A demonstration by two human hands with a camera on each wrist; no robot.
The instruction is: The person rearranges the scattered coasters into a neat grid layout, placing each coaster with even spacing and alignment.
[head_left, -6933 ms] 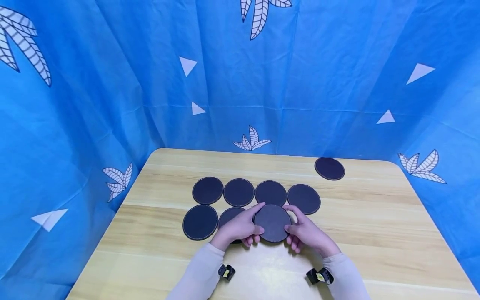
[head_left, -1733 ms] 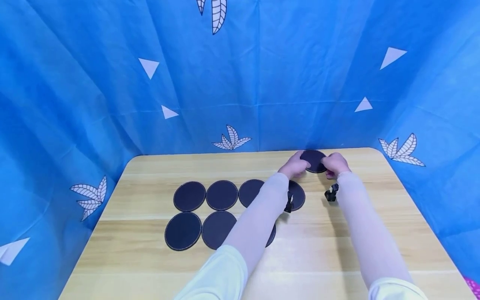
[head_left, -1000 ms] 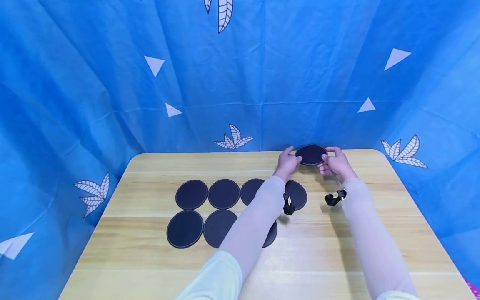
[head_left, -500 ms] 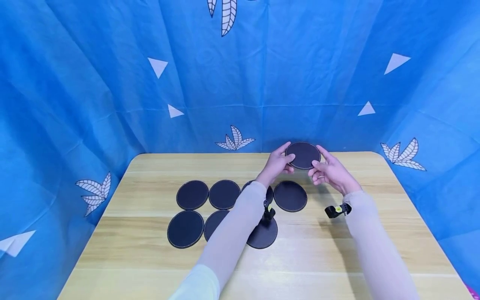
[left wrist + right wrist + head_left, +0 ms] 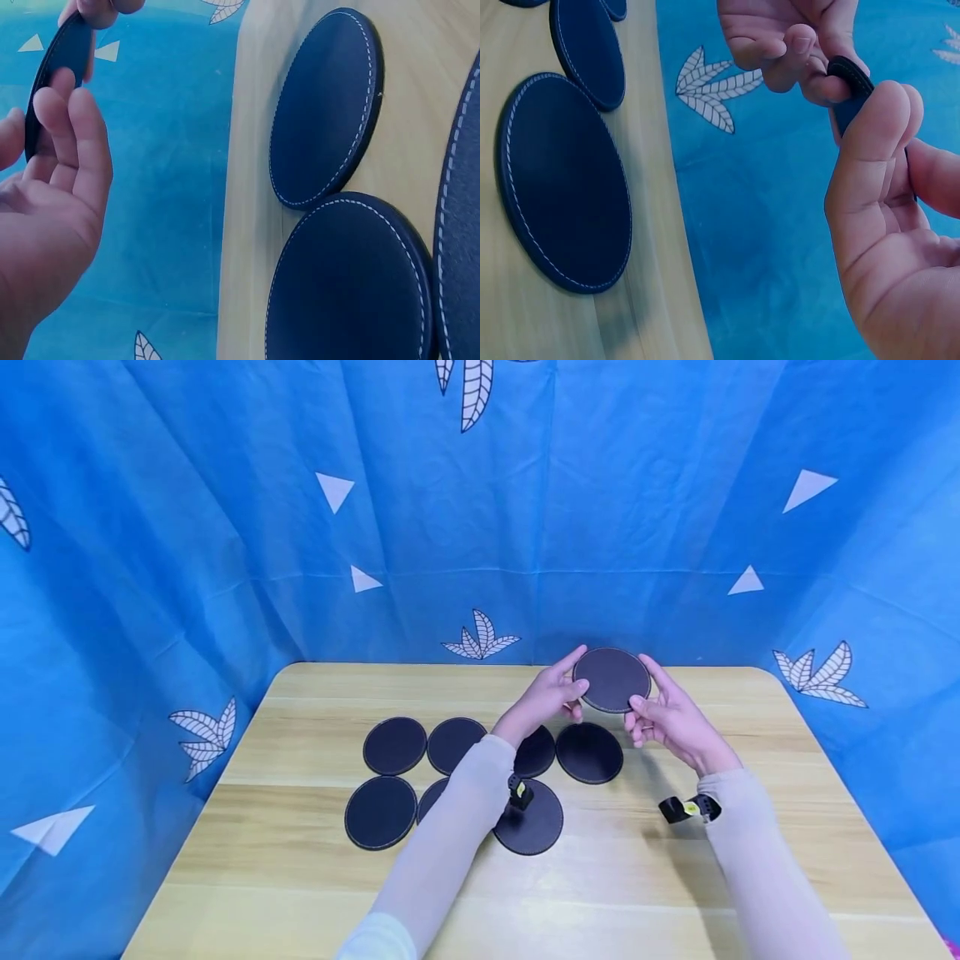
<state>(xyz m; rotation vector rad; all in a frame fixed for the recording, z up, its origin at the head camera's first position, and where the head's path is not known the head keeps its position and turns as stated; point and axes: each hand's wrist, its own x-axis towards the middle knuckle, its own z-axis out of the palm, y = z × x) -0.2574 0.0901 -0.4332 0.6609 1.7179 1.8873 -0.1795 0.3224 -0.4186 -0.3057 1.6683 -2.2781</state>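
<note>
Both hands hold one round dark coaster (image 5: 612, 681) with a stitched rim, raised above the far part of the table and tilted toward the head camera. My left hand (image 5: 546, 697) pinches its left edge, thumb on the near face. On the opposite edge my right hand (image 5: 678, 718) pinches it between thumb and fingers. In the left wrist view the held coaster (image 5: 73, 56) is seen nearly edge-on. A rear-row coaster (image 5: 589, 753) lies flat just below the hands, and a front-row coaster (image 5: 528, 818) lies under the left wrist camera.
More matching coasters lie flat in two rows on the wooden table (image 5: 262, 893), including a rear-left one (image 5: 394, 746) and a front-left one (image 5: 380, 812). My left forearm covers parts of others. A blue patterned curtain (image 5: 637, 527) hangs around the table.
Earlier, both hands held a coaster at the front row's right end, where one now lies. They then took the lone coaster at the back right, lifted it, and brought it closer, tilting it up.
</note>
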